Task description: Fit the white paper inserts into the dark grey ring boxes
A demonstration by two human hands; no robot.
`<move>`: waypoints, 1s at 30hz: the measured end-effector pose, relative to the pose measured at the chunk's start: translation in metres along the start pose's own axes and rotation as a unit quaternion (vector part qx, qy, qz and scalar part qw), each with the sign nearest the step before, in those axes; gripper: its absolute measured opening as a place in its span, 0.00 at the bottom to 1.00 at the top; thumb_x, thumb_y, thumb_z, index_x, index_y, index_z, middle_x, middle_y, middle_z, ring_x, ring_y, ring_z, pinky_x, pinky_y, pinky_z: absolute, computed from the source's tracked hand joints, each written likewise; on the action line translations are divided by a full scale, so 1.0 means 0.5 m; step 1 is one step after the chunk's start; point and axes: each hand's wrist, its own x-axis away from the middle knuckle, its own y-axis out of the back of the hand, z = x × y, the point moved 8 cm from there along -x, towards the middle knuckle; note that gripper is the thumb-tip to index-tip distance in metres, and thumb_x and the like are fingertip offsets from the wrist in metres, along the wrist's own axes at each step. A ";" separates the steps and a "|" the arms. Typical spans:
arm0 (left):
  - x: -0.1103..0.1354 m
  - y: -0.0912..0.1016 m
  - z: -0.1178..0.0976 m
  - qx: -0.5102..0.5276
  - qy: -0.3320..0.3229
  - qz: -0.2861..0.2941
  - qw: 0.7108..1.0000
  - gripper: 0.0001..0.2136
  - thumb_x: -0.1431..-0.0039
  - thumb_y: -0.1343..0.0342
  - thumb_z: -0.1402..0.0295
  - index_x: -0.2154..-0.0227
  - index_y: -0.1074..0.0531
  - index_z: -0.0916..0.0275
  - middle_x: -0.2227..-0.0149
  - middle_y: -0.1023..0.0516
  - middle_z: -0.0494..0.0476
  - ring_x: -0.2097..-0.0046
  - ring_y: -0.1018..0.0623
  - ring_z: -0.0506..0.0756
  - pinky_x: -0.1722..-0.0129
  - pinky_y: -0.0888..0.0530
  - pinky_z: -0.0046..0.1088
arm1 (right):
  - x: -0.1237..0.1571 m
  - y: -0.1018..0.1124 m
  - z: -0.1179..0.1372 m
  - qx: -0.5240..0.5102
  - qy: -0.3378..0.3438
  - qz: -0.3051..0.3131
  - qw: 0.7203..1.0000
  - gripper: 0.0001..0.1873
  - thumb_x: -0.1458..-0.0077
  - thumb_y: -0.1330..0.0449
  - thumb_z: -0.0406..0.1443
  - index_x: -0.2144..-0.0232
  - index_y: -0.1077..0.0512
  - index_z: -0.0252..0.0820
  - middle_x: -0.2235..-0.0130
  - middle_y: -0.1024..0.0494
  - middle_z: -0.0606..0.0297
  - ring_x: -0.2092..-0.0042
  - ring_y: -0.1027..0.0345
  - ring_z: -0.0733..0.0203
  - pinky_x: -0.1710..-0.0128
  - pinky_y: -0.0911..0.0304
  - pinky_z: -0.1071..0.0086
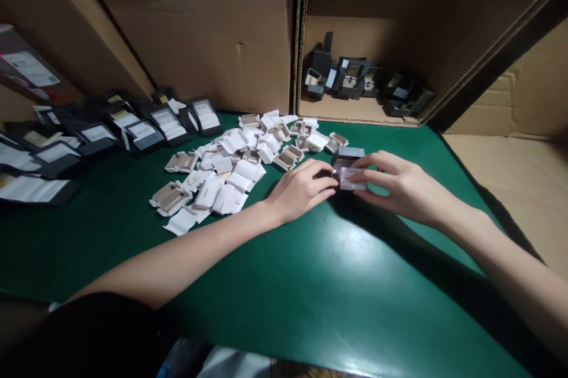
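Observation:
Between my two hands, above the green table (284, 283), is a small dark box (348, 154) with its lid up. A white card insert (352, 178) shows in its opening. My left hand (304, 186) grips the box's left side with bent fingers. From the right, my right hand (390, 180) has its fingers on the white insert; whether they also grip the box is hard to make out. Just left of my left hand spreads a pile of white folded card inserts (231, 196), some showing brown hollow undersides.
Several open dark boxes with white inserts (168, 123) stand at the left. A large cardboard carton (364, 35) lies open at the back right, holding more open dark boxes (350, 79). Cardboard walls (190, 29) border the table's back.

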 end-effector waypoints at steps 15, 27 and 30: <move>0.000 -0.009 -0.025 -0.074 -0.066 0.028 0.995 0.07 0.38 0.51 0.76 0.63 0.29 0.66 0.57 0.28 0.60 0.57 0.29 0.54 0.62 0.26 0.29 | -0.004 0.011 0.013 0.017 0.014 -0.013 1.000 0.11 0.42 0.44 0.34 0.56 0.30 0.41 0.56 0.26 0.55 0.57 0.32 0.56 0.58 0.32 0.62; -0.003 -0.021 -0.040 -0.159 -0.103 0.061 0.980 0.05 0.40 0.52 0.77 0.67 0.31 0.66 0.61 0.26 0.59 0.61 0.30 0.55 0.64 0.29 0.29 | -0.006 -0.001 0.017 0.046 -0.007 0.022 0.999 0.13 0.42 0.45 0.34 0.54 0.33 0.38 0.55 0.27 0.53 0.55 0.32 0.52 0.58 0.33 0.60; -0.003 -0.021 -0.040 -0.164 -0.102 0.063 0.979 0.04 0.41 0.51 0.77 0.66 0.32 0.67 0.59 0.26 0.59 0.60 0.31 0.56 0.64 0.29 0.30 | -0.006 0.003 0.017 0.049 -0.017 0.014 0.999 0.12 0.43 0.43 0.34 0.56 0.33 0.38 0.56 0.27 0.52 0.56 0.33 0.51 0.60 0.33 0.61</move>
